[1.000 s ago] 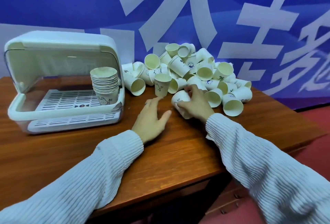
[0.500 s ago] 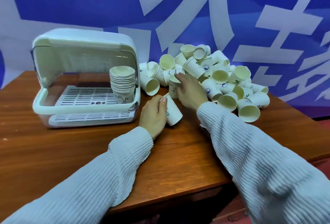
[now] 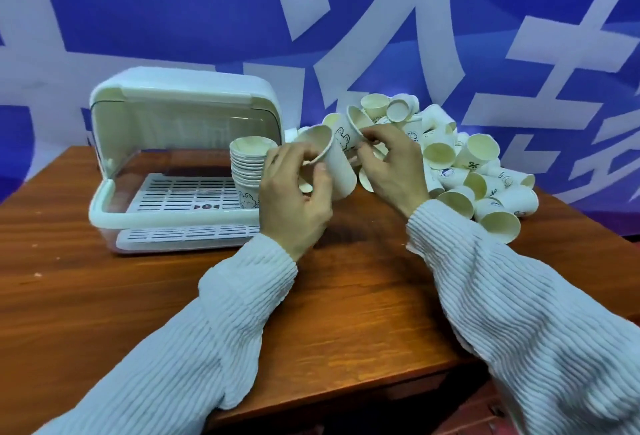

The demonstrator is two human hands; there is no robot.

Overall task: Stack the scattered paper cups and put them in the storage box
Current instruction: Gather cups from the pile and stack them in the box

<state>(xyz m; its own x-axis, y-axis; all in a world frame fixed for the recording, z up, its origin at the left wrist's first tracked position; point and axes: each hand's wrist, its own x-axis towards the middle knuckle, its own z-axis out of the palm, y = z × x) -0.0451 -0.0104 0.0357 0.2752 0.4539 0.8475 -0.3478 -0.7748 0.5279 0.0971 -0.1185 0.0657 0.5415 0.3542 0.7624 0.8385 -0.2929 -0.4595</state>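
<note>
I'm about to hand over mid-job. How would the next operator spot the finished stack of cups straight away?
Find the white plastic storage box with its clear lid raised, on the left of the brown wooden table. The nested stack of cream paper cups stands upright on the slotted tray at the box's right front corner. It is the only neat column; the loose paper cups lie tumbled outside, to the right.

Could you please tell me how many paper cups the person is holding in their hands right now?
2: one cup in the left hand, one rabbit-print cup pinched by the right hand. Fingers may hide another.
</note>
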